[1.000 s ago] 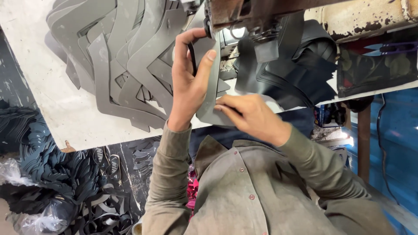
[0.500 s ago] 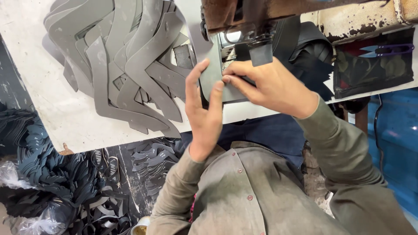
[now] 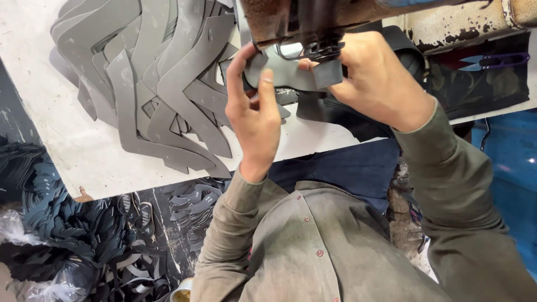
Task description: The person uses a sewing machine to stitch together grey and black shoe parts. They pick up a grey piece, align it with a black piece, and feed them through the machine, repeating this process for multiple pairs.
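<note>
Both the left hand (image 3: 254, 114) and the right hand (image 3: 372, 84) pinch a grey piece (image 3: 285, 75) under the machine (image 3: 313, 22) on the tabletop (image 3: 72, 151).

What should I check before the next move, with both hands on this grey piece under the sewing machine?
1. Left hand grips the grey cut piece: ok.
2. Right hand presses the piece by the presser foot: ok.
3. Fingertips clear of the needle: cannot tell, the machine head hides it.
4. Piece flat under the foot: cannot tell.
5. Stack of grey pieces lies apart on the white table: ok.
</note>
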